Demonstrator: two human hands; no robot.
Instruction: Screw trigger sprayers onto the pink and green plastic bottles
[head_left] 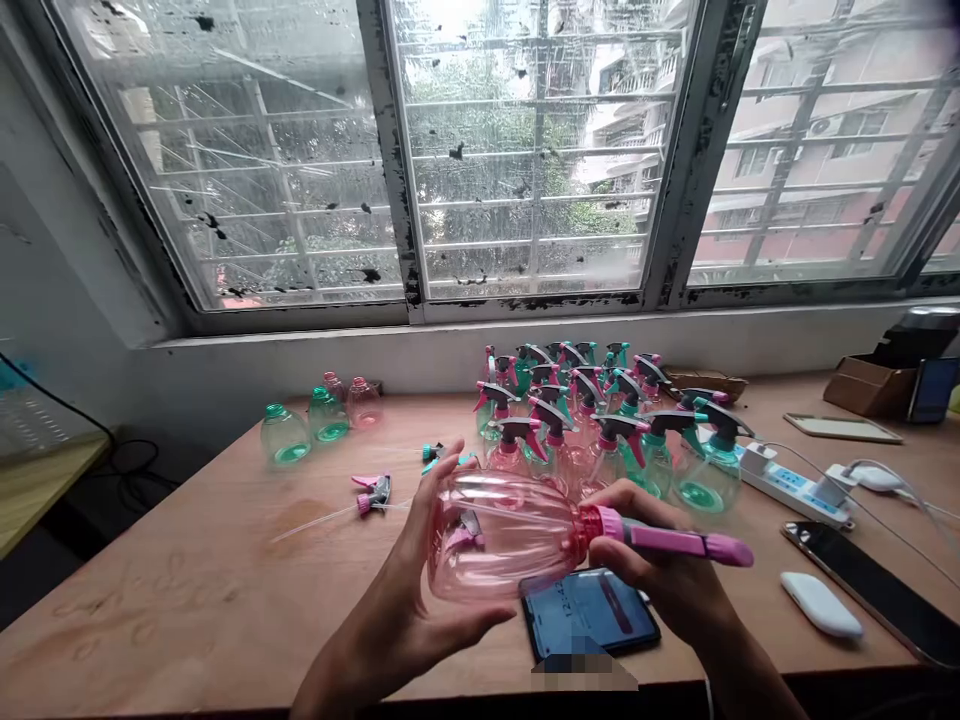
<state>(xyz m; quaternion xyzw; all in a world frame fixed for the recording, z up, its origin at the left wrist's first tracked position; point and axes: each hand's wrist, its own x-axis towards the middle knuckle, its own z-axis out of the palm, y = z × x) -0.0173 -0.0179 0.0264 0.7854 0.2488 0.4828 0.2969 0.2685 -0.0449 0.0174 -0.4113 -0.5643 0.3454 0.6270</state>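
Note:
A clear pink spray bottle (506, 535) lies sideways in my hands above the wooden table (195, 590). My left hand (409, 600) cups the bottle's base, fingers curled round it. My right hand (660, 565) grips the pink collar and the grey and pink trigger head (686, 543) fitted on the neck. Just behind stands a cluster of several assembled pink and green spray bottles (592, 425). Loose trigger heads (375, 492) with thin tubes lie to the left.
Three capless bottles (319, 420) stand at the far left. A lit phone (589, 612) lies under the bottle. A power strip (787, 482), a dark phone (870, 590), a white oval object (821, 604) and a cardboard box (874, 385) occupy the right side. Windows span the back.

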